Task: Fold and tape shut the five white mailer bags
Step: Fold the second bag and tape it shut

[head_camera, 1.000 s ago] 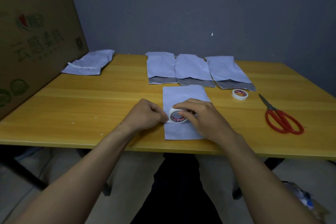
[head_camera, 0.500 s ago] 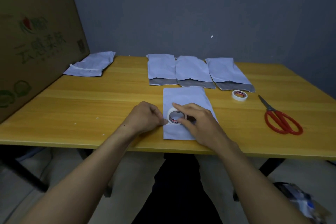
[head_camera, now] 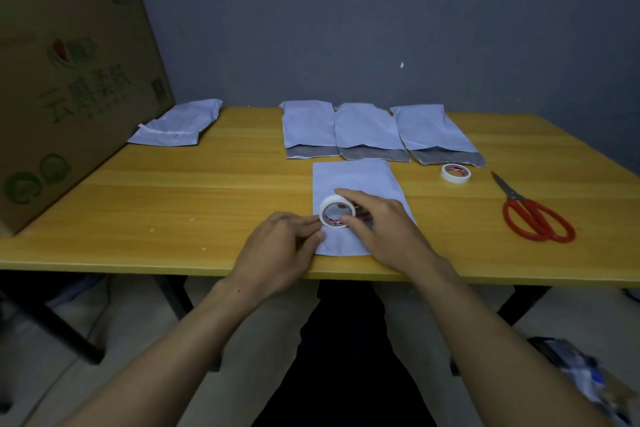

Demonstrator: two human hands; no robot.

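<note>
A folded white mailer bag (head_camera: 353,180) lies on the yellow table (head_camera: 173,204) near its front edge. My right hand (head_camera: 377,222) holds a white tape roll (head_camera: 336,211) upright on that bag. My left hand (head_camera: 280,250) pinches at the roll's left side, where the tape end would be; the end itself is too small to see. Three more white mailer bags (head_camera: 367,132) lie side by side behind, their grey flaps open toward me. A fifth bag (head_camera: 180,125) lies at the back left, folded with a strip across it.
A second tape roll (head_camera: 455,173) lies flat to the right of the bag. Red-handled scissors (head_camera: 533,215) lie further right. A large cardboard box (head_camera: 65,87) stands along the table's left side. A grey wall closes the back.
The tape roll has been tipped up and shifted slightly left on the bag, with my left fingers now at its rim. The camera view has dropped a little.
</note>
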